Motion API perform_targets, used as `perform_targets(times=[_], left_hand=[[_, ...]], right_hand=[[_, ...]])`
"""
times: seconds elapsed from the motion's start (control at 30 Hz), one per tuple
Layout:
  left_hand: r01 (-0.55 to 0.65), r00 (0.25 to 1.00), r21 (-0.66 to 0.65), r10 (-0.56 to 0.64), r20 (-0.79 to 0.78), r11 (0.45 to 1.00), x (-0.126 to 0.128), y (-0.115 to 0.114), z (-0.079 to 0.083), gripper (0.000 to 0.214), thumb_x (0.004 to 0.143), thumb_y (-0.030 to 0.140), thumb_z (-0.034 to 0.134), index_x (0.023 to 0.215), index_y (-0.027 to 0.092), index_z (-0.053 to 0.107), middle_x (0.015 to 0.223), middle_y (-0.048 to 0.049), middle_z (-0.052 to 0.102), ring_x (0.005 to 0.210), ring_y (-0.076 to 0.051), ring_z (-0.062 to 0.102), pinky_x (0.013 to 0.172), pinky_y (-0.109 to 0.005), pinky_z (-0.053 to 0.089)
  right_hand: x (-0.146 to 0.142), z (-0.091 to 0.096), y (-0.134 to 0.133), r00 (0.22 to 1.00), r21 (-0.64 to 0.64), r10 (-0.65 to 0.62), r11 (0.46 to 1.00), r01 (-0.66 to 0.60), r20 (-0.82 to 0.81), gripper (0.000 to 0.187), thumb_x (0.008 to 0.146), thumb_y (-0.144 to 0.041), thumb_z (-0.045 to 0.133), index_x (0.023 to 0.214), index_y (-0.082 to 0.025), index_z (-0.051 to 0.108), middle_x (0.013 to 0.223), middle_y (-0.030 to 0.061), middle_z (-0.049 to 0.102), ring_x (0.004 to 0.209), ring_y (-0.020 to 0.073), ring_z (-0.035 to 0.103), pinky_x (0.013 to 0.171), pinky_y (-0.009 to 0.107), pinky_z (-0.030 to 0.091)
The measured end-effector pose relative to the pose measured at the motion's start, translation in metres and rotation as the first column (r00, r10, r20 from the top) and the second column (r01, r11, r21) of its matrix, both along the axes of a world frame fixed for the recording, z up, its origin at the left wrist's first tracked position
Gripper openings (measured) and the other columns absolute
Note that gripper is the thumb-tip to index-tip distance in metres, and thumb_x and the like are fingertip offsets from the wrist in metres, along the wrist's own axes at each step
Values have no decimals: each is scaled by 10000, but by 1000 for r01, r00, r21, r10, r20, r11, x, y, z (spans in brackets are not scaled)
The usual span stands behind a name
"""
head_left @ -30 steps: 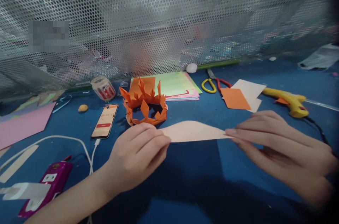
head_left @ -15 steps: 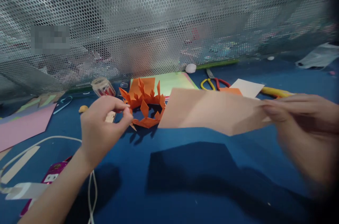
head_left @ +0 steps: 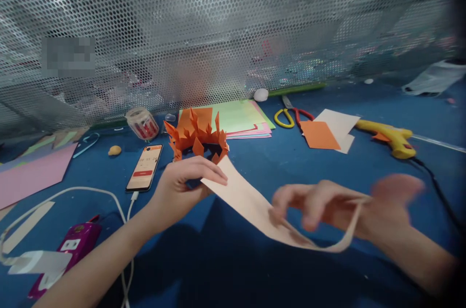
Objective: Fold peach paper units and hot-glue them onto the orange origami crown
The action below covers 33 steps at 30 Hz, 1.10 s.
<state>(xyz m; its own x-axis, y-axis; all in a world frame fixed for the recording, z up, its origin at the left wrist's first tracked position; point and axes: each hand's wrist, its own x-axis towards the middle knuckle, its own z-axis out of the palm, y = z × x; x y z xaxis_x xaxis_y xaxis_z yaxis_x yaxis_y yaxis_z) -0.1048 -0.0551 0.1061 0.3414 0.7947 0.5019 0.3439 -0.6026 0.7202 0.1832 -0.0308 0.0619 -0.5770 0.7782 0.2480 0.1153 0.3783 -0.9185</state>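
Observation:
My left hand (head_left: 191, 179) is closed on the upper left end of a pale beige paper strip (head_left: 243, 196). The strip slopes down to the right and curls up at its far end, against my right hand (head_left: 327, 203). That hand has bent fingers touching the strip's edge, while its blurred thumb sticks out to the right. Just behind my left hand stands an orange paper crown (head_left: 198, 148) with pointed folded pieces, its front partly hidden by the hand.
A phone (head_left: 144, 168), a tape roll (head_left: 141, 123) and a purple power strip (head_left: 78, 240) lie left. Stacked coloured paper (head_left: 236, 116), scissors (head_left: 286, 116), orange paper (head_left: 319, 135) and a yellow glue gun (head_left: 391, 137) sit behind and right. Perforated metal (head_left: 233, 22) closes the back.
The strip has swung lower and tilted toward me. My left hand, earlier apart from it, now grips its left end. My right hand has moved left along it, and its right end has curled.

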Motion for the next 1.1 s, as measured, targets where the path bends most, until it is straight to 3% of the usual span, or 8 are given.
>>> perform_targets(times=[0.13,0.3,0.4,0.47,0.57,0.73,0.87,1.1], left_hand=[[141,990,-35,-140,31,989,6,-5,-3,190,943,330,713,840,218,827,957,-87,702,741,-147,664,683,-261,575],[150,988,-103,-146,51,983,12,-10,-7,196,944,334,710,832,225,828,871,-47,564,804,-158,603,726,-271,559],[68,991,-279,-33,128,958,10,-8,-4,149,885,312,765,1012,246,808,919,-34,594,805,-153,590,721,-259,550],[-3,987,-421,71,146,907,2,-4,0,442,855,309,770,1290,287,692,1009,-24,597,808,-142,593,731,-262,556],[-110,994,-516,83,-74,850,-12,2,6,604,876,336,707,1454,334,536,1104,-15,557,750,-120,591,746,-306,584],[-250,782,-91,145,-606,964,-8,1,-10,419,906,169,569,1316,201,648,1303,-122,590,1233,-304,575,1111,-524,458],[-106,723,-128,-12,-691,986,18,-8,-45,438,989,171,433,1407,156,561,1407,-152,606,1327,-284,561,1136,-479,470],[-148,668,-83,37,-743,986,30,0,-78,540,960,103,333,1476,15,464,1385,-244,588,1242,-334,562,1101,-524,470]], right_hand=[[-20,-25,-2,988,-359,86,925,-128,-132,851,842,-895,368,1315,-270,700,1349,163,684,1184,296,682,963,443,551],[-32,-31,-5,998,-624,-21,781,-24,-65,664,647,-772,776,990,-204,741,932,88,749,829,227,698,810,377,560],[-29,-25,-3,997,-600,-76,796,80,32,583,622,-746,796,720,-194,633,634,-10,591,560,128,536,564,276,463],[-22,-23,2,986,-558,-137,813,167,96,579,662,-760,744,705,-208,573,588,-40,510,514,106,451,500,250,387],[-7,-24,14,940,-427,-272,839,337,207,546,716,-751,681,815,-233,543,554,-66,467,481,109,394,455,240,315],[11,-29,27,828,-102,-453,855,509,331,533,767,-610,671,1146,-249,568,564,-59,553,491,151,445,475,259,325],[10,-37,27,810,60,-439,890,453,388,429,809,-589,597,1016,-233,716,559,-20,562,499,161,482,521,286,381],[10,-44,21,792,132,-396,915,381,464,524,882,-606,512,1073,-199,782,526,-4,541,493,160,475,511,283,376]])
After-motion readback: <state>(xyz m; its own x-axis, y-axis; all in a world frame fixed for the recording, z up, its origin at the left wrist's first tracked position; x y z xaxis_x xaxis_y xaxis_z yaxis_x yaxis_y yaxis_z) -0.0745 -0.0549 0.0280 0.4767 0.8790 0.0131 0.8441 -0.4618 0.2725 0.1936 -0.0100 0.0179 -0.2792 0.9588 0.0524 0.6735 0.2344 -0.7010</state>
